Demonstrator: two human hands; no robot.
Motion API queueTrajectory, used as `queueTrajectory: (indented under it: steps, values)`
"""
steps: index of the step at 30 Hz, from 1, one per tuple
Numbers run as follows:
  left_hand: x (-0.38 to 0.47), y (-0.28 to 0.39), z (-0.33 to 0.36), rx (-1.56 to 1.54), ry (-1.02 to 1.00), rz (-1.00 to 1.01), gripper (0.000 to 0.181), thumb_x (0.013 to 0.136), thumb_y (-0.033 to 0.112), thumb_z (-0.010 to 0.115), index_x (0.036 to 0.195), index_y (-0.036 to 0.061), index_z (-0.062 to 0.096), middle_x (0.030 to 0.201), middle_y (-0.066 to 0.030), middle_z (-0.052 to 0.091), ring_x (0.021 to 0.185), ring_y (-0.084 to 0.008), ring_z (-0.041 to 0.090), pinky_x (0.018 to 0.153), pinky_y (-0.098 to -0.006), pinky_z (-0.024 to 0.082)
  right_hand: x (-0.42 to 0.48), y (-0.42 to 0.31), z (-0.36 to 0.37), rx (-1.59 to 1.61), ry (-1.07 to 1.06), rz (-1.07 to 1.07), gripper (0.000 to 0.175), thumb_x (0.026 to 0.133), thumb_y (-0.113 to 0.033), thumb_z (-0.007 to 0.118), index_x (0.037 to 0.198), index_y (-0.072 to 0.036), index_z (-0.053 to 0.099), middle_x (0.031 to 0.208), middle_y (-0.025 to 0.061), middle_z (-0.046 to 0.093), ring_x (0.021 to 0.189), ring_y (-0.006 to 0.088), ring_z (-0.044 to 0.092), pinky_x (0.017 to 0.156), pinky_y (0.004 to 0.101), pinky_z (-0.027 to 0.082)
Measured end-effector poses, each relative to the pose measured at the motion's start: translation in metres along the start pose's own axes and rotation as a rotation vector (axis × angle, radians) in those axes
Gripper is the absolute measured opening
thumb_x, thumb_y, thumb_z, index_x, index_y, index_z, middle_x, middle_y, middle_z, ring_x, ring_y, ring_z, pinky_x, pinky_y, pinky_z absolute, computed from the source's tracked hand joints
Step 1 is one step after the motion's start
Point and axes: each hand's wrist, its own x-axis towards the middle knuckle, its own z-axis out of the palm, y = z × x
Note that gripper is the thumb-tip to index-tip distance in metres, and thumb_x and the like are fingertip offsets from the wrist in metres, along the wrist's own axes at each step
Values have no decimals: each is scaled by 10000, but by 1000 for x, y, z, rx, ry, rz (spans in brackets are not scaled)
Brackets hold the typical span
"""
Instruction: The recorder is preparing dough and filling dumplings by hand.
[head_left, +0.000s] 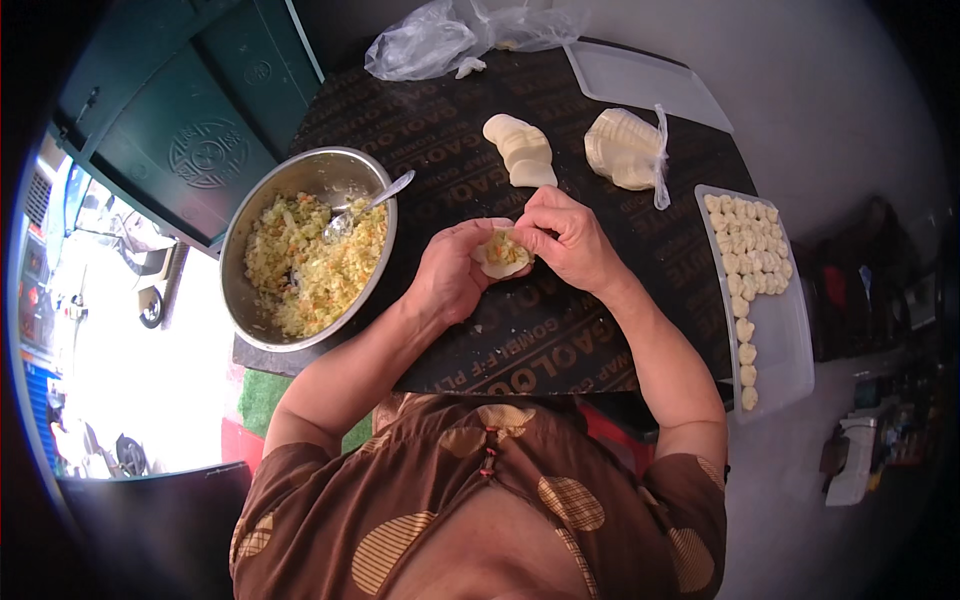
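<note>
My left hand (457, 266) cradles a round dough wrapper (504, 259) with chopped vegetable filling in its middle. The fingers of my right hand (559, 232) pinch the wrapper's upper right edge, while its near side still lies spread. To the left stands a steel bowl (234, 277) of chopped filling (322, 262), and a metal spoon (375, 201) leans in it with its handle over the rim. Just beyond my hands, a fanned stack of round wrappers (521, 146) lies on the dark table (442, 330).
More wrappers (622, 150) sit in a tied plastic bag at the back right. A translucent tray (776, 337) on the right holds rows of pleated dumplings (746, 240). Behind are another tray (637, 79) and crumpled plastic bags (427, 45). A green door (202, 142) stands at the left.
</note>
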Motion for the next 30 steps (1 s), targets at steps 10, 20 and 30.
queueTrajectory:
  steps: [10,20,30]
  values:
    - [0,2,-2,-48,53,78,273,941,82,377,1089,-72,545,1064,-188,615,939,-273,645,833,-430,566,3,-13,4,-84,148,-143,160,765,19,656,895,-17,569,768,52,543,718,193,546,682,310,463]
    - [2,2,-2,-20,176,231,217,926,64,438,1051,-66,558,951,-180,642,834,-271,667,747,-401,583,-5,8,-9,-566,33,178,69,726,-15,596,766,-52,554,710,93,611,733,294,580,735,410,438]
    - [4,2,-5,-9,184,229,242,922,66,409,1055,-69,560,935,-175,649,790,-265,679,735,-349,587,-5,-7,-20,-754,-10,112,87,727,-63,614,797,-75,665,771,39,637,894,246,553,849,383,390]
